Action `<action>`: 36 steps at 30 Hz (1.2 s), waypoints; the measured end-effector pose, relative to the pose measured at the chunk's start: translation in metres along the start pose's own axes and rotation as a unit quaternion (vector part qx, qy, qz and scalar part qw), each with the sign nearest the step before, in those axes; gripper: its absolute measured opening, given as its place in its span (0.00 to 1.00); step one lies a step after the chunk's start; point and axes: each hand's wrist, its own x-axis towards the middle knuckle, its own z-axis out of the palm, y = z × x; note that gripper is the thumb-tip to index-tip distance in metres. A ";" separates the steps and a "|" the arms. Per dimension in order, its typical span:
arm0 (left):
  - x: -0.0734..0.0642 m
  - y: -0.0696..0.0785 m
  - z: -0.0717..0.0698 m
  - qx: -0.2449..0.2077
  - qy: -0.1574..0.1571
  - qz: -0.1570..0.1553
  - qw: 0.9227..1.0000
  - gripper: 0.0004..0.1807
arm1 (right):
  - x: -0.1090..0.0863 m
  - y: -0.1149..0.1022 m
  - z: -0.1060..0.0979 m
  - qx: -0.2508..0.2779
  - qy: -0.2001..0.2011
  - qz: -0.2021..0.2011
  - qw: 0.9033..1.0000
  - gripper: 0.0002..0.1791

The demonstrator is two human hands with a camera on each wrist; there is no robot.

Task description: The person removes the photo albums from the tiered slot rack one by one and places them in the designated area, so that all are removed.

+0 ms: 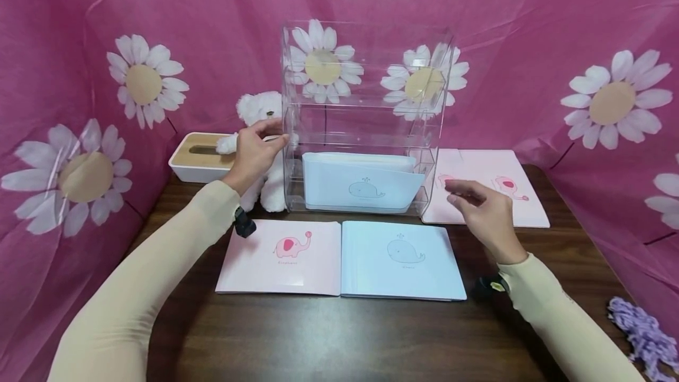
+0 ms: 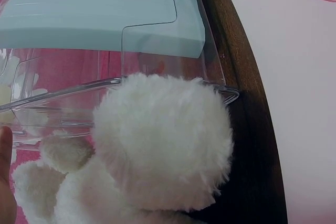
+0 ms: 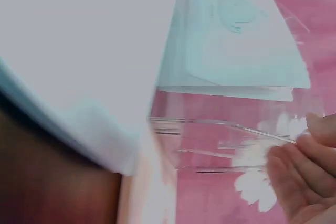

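Observation:
A clear acrylic rack (image 1: 366, 117) with several tiers stands at the table's middle back. Light-blue whale folders (image 1: 363, 184) fill its bottom tier. My left hand (image 1: 260, 149) grips the rack's left front edge, thumb on top. The left wrist view shows the rack wall (image 2: 173, 35), the blue folders (image 2: 94, 9) and a white plush bear (image 2: 157, 145) beside it. My right hand (image 1: 474, 202) hovers off the rack's right front corner, fingers loosely curled and holding nothing. Those fingers (image 3: 299, 177) show near the rack's clear edge (image 3: 220, 129).
A pink elephant folder (image 1: 278, 258) and a blue whale folder (image 1: 400, 258) lie side by side in front. More pink folders (image 1: 493, 187) lie at the right. The white bear (image 1: 262, 111) and a tissue box (image 1: 198, 158) sit left of the rack. Purple yarn (image 1: 642, 335) lies at the near right.

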 end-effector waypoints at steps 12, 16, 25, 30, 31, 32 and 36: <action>0.002 -0.002 -0.001 -0.025 0.003 0.008 1.000 0.22 | 0.049 -0.035 0.012 0.271 -0.074 -0.089 0.956 0.33; 0.002 -0.003 0.000 -0.027 0.000 0.010 1.000 0.22 | 0.058 -0.041 0.028 0.224 -0.116 -0.080 0.964 0.37; 0.002 -0.004 0.001 -0.029 0.004 0.024 0.999 0.22 | 0.073 -0.047 0.059 0.158 -0.185 -0.021 0.970 0.41; 0.003 -0.004 0.001 -0.029 0.003 0.031 0.999 0.22 | 0.077 -0.046 0.070 0.194 -0.198 -0.012 0.961 0.40; 0.003 -0.004 0.001 -0.030 0.003 0.031 0.999 0.22 | 0.077 -0.045 0.072 0.201 -0.201 -0.011 0.959 0.40; 0.003 -0.004 0.001 -0.030 0.002 0.031 0.999 0.22 | 0.078 -0.045 0.074 0.207 -0.203 -0.008 0.957 0.40; 0.003 -0.004 0.001 -0.036 0.004 0.023 0.999 0.22 | 0.078 -0.043 0.083 0.234 -0.217 -0.011 0.947 0.38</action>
